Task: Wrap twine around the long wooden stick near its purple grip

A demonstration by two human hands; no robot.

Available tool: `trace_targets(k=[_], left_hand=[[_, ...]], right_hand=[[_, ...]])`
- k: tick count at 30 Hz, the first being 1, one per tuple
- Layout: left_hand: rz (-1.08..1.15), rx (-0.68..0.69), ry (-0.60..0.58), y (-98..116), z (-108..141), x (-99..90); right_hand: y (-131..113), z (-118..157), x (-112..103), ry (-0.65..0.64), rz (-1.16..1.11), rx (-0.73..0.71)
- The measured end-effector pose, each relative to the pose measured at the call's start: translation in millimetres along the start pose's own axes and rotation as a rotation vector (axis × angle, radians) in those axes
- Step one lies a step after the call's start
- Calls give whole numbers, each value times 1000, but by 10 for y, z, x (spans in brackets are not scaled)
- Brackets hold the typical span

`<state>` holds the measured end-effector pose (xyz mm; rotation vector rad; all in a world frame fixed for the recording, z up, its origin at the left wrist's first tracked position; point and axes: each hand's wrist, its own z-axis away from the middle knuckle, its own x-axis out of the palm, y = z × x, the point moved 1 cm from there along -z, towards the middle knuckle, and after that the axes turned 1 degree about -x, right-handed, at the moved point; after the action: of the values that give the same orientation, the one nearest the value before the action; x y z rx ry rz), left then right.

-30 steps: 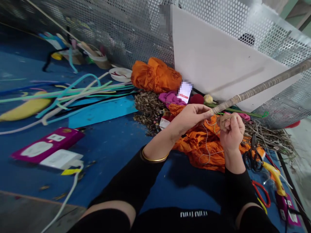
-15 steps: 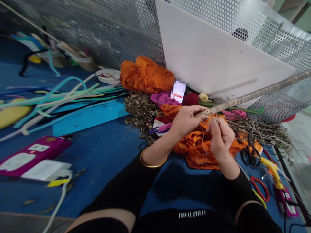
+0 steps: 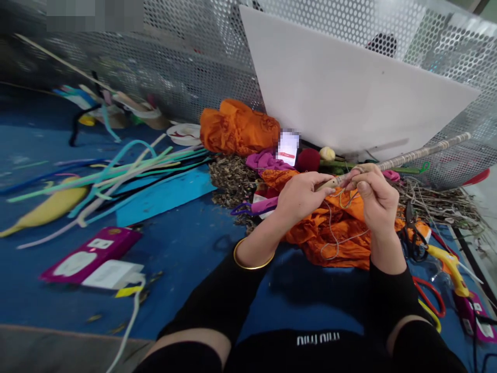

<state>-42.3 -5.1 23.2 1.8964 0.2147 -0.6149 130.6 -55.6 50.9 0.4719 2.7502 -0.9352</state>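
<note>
A long wrapped stick (image 3: 427, 152) slants from the middle up to the right. Near its lower left end my left hand (image 3: 303, 196) is closed round it, the pale tip showing between thumb and fingers. My right hand (image 3: 375, 199) is closed at the stick just right of the left one, its fingers pinched; thin string comes from near them. A loop of that string (image 3: 331, 243) lies over the crumpled orange cloth (image 3: 341, 233) beneath both hands.
Behind stands a white board (image 3: 349, 88) against perforated metal. Black scissors (image 3: 412, 235), a yellow glue gun (image 3: 450, 267) and dried stalks lie right. At left are pipe cleaners, a blue sheet (image 3: 166, 194) and a purple power strip (image 3: 91, 254). A phone (image 3: 288, 147) leans behind the cloth.
My right hand has moved up and over onto the stick, beside my left hand, which keeps its hold. The whole view has shifted, with things at the left now further right.
</note>
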Motion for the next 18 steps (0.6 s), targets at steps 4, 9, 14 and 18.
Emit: trace_targets(k=[4,9,14,18], left_hand=[[-25,18,-7,18,20,5],[-2,69,-48,40,44,13],[-180,58,-41,74,62,12],[-334,101,-64,87,81,26]], right_hand=[[32,-26,-26,-32,-11,-65],[86,-45,-5,-97,-9,-16],[134,-52,32,-106,29,47],[175,-46,31,-94,56,95]])
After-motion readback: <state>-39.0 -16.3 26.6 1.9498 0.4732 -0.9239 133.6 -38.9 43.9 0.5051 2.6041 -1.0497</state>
